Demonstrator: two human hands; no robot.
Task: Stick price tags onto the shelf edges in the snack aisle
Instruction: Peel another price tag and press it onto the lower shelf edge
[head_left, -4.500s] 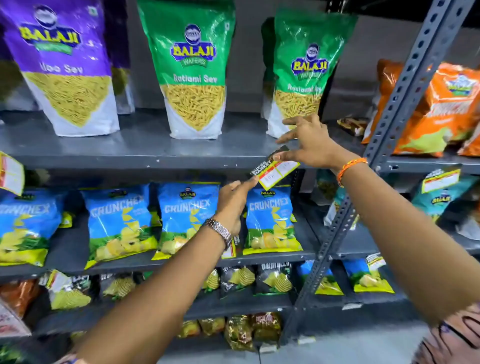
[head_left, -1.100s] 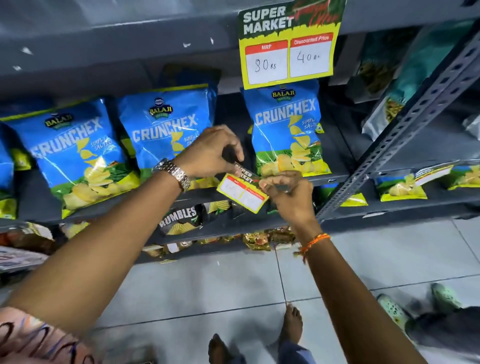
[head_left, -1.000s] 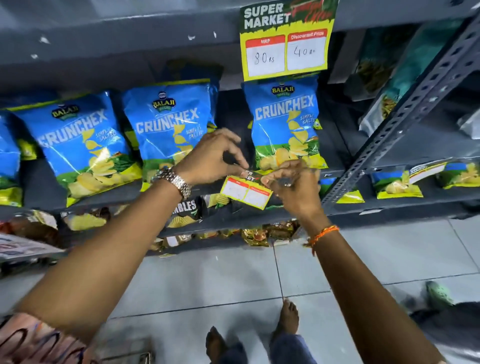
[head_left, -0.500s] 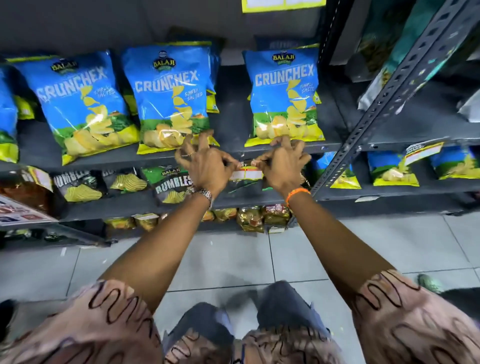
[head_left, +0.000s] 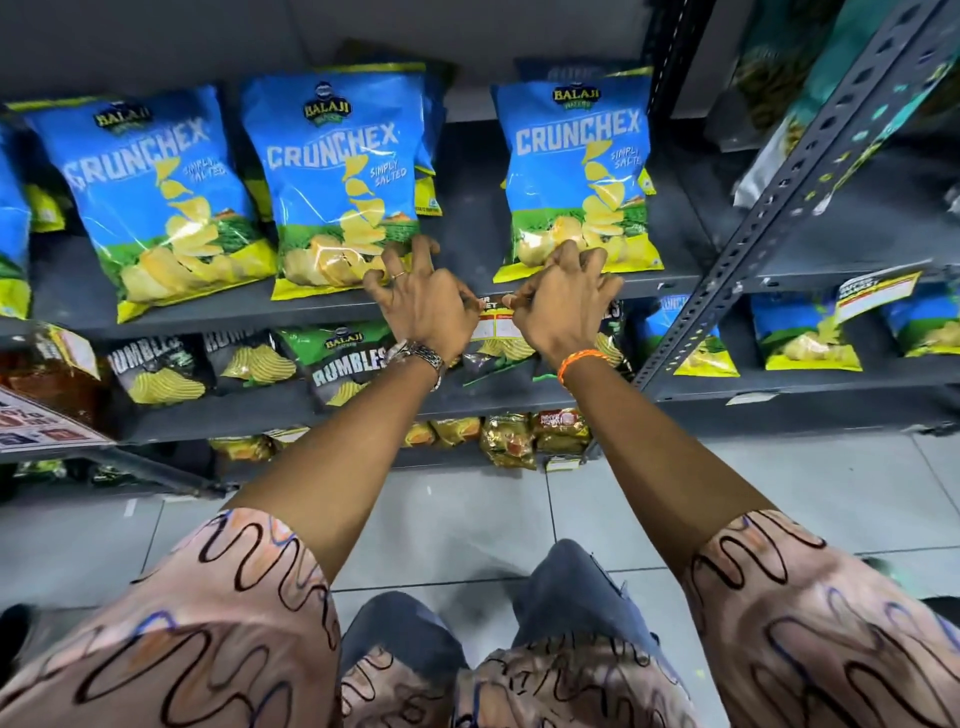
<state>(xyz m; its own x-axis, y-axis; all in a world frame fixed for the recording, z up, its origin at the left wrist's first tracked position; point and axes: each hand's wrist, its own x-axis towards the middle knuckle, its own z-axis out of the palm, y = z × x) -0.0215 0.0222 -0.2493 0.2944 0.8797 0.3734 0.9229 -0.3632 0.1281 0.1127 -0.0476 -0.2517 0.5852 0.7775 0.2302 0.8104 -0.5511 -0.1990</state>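
Observation:
A yellow and white price tag (head_left: 495, 323) lies flat against the front edge of the grey shelf (head_left: 218, 312) that carries the blue Crunchex bags (head_left: 581, 176). My left hand (head_left: 423, 306) presses the tag's left end with its thumb, fingers spread over the shelf lip. My right hand (head_left: 558, 306) pins the tag's right end the same way. Both hands cover most of the tag; only its middle strip shows between them.
Black and green Rumbles bags (head_left: 343, 364) fill the shelf below, and gold packets (head_left: 509, 436) sit on the lowest one. A perforated steel upright (head_left: 769, 208) slants at the right. Another price tag (head_left: 878, 293) hangs on the right-hand shelf. Grey floor tiles (head_left: 467, 519) lie beneath me.
My view dropped from the upper shelf to the Crunchex shelf. I brought the tag from free in my fingers to flat against the shelf edge. Over the last half second my hands barely moved.

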